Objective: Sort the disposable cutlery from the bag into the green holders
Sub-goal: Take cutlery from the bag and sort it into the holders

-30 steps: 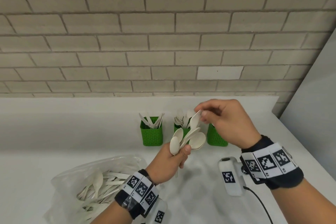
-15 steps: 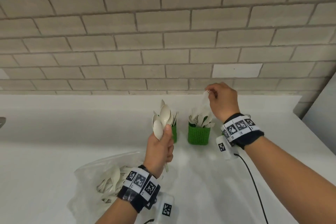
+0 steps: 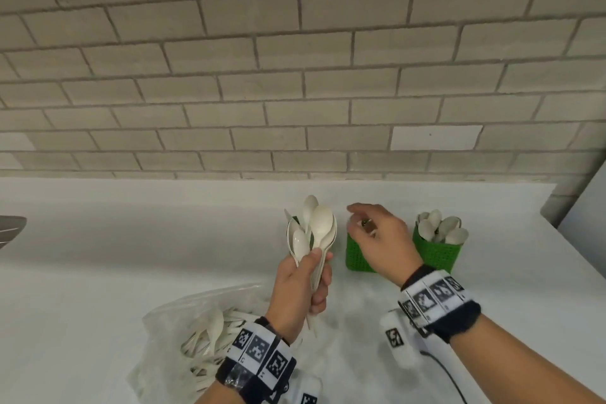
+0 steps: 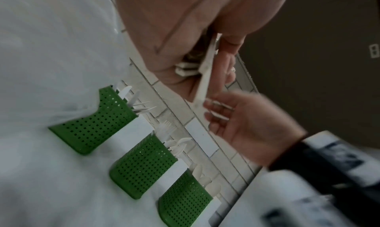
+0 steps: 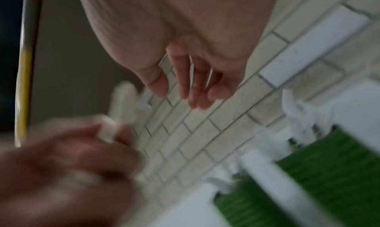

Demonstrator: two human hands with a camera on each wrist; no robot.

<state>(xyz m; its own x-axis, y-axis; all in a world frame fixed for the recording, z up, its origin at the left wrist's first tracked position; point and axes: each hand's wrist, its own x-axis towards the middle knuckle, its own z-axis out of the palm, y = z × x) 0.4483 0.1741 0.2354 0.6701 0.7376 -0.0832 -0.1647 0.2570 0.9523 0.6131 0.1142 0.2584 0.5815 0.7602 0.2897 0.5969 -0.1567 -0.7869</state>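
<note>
Pale brick wall (image 3: 295, 75) behind, matte white surface (image 3: 98, 256) in front. Crinkled clear bag (image 3: 183, 331) of loose cutlery lies front-left. Three perforated green holders (image 4: 141, 167) stand in a row by the wall — knives, forks, spoons. In the head view the left hand (image 3: 300, 289) and its bundle block the leftmost one; right hand (image 3: 380, 243) hovers over the middle holder, covering its top, fingers (image 5: 185, 77) loosely spread, holding nothing. Left fingers wrap a bunch of smooth off-white spoons (image 3: 314, 229), bowls up.
</note>
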